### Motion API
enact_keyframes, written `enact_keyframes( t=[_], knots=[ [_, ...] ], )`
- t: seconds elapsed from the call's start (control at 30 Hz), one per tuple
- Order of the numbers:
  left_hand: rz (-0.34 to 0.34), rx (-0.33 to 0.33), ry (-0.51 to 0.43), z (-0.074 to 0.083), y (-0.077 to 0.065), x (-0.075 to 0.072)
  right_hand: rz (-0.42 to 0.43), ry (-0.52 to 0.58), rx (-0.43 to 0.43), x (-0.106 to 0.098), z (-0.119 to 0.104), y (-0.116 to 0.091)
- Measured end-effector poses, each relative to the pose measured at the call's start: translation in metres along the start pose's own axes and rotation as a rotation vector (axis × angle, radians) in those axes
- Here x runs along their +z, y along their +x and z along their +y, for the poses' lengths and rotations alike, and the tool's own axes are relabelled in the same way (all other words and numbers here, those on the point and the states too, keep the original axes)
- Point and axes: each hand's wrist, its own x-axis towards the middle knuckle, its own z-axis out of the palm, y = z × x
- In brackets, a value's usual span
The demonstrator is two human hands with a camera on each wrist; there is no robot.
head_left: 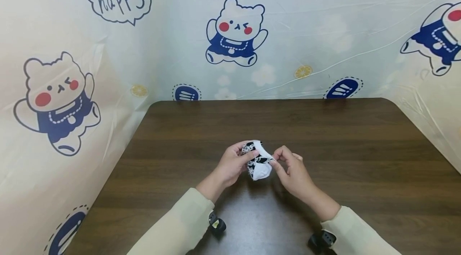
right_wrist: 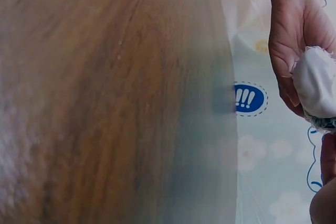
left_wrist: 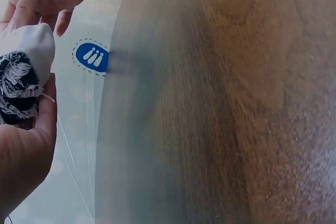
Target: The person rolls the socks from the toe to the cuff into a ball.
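A small black-and-white sock (head_left: 262, 171) is held above the table between both hands, loose white threads standing out on its patterned part. My left hand (head_left: 231, 163) grips its left side, thumb across the front. At the right, my right hand (head_left: 293, 170) pinches the sock's edge between thumb and fingers. The left wrist view catches the white end and fringed threads of the sock (left_wrist: 39, 45) at its left edge. In the right wrist view, the sock's white part (right_wrist: 314, 80) lies against the left palm, and the rest is cut off by the frame.
The dark brown wooden table (head_left: 162, 159) spreads beneath both hands. Behind it and at its sides hangs a pale printed sheet (head_left: 173, 35) with cartoon bears. Each sleeve cuff carries a small black device, such as the one at the left wrist (head_left: 217, 223).
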Motion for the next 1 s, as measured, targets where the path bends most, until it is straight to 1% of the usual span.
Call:
enact_keyframes(
  t=[0.13, 0.3, 0.37, 0.53, 0.63, 0.77, 0.87, 1.0],
  knots=[
    [-0.001, 0.006, 0.015, 0.0, 0.001, 0.001, -0.003, 0.038, 0.027, 0.0, 0.0, 0.001],
    [-0.001, -0.008, 0.022, 0.002, 0.003, 0.002, -0.013, 0.097, 0.078, 0.001, -0.001, 0.001],
    [-0.006, -0.016, 0.033, 0.002, 0.003, 0.002, -0.024, 0.102, 0.09, 0.001, -0.002, 0.0],
    [-0.027, -0.008, 0.066, 0.003, 0.003, 0.004, -0.053, 0.114, 0.114, 0.0, -0.005, 0.0],
    [-0.037, -0.002, 0.063, 0.002, 0.003, 0.005, -0.052, 0.115, 0.152, -0.001, -0.011, 0.001],
    [-0.073, -0.005, 0.079, 0.001, 0.003, 0.005, -0.027, 0.107, 0.203, -0.006, -0.032, 0.008],
    [-0.111, -0.009, 0.113, 0.001, 0.002, 0.006, -0.002, 0.102, 0.242, -0.009, -0.047, 0.014],
    [-0.147, 0.01, 0.166, 0.001, 0.001, 0.006, 0.005, 0.14, 0.316, -0.004, -0.038, 0.015]
  ],
)
